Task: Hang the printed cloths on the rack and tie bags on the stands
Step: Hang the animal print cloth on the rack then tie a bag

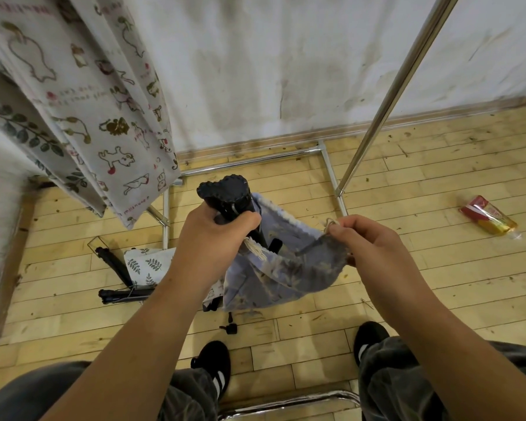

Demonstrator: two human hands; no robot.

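Gripping a black stand just under its lumpy head, the left hand has fingers and thumb curled tight round the shaft, and a frayed white cord end pokes out beneath the palm. The right hand pinches the rim of a blue-grey drawstring bag between thumb and forefinger, at a knotted bit of cord, with the other fingers loosely bent. The bag hangs between the two hands with its mouth pulled wide, and the stand's shaft appears to pass down into that mouth. Up at the left, printed cloths with animal and leaf patterns hang from the rack, whose chrome pole slants across the right and whose base bars lie along the white wall. On the wooden floor to the left lies a second stand with a leaf-print bag on it. Well apart to the right lies a red and yellow packet. Black shoes with white stripes show below.
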